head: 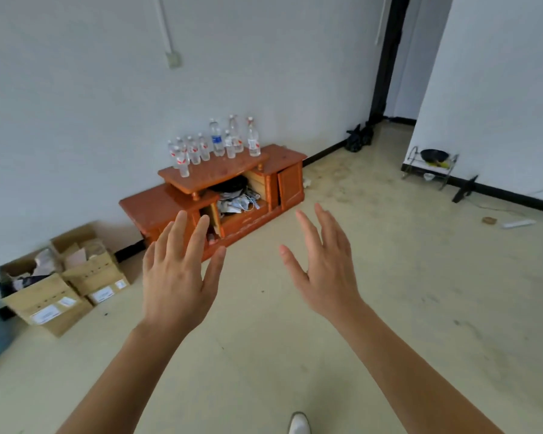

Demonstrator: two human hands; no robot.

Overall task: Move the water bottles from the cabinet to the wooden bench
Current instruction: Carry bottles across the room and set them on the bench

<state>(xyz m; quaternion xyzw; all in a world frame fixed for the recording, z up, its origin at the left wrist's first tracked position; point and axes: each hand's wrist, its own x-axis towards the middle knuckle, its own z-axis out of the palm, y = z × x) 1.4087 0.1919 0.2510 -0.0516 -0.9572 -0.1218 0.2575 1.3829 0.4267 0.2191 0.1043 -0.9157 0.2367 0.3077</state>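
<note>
the water bottles stand upright in a cluster on the raised top shelf of the orange wooden cabinet, at about 11 o'clock from my hands and against the white wall. none has been lifted yet, and the table they are bound for is nowhere in my view. they look like clear plastic, most of them short and a few tall at the 2 o'clock end of the cluster, with red or blue labels. i cannot tell whether they are full, so i would reckon on anything from very light to a fair weight. thin plastic is smooth and gives under a squeeze, so i judge the best hold is round the middle of the body at the label, firm without crushing. they stand close together, so a careless reach could topple the neighbours; the lone one at the 7 o'clock front edge looks easiest to take first. my left hand and right hand are both stretched out ahead of me in the air, fingers straight and spread, palms turned partly towards each other. they are well apart, holding and touching nothing, and by the look of it short of the cabinet.
</note>
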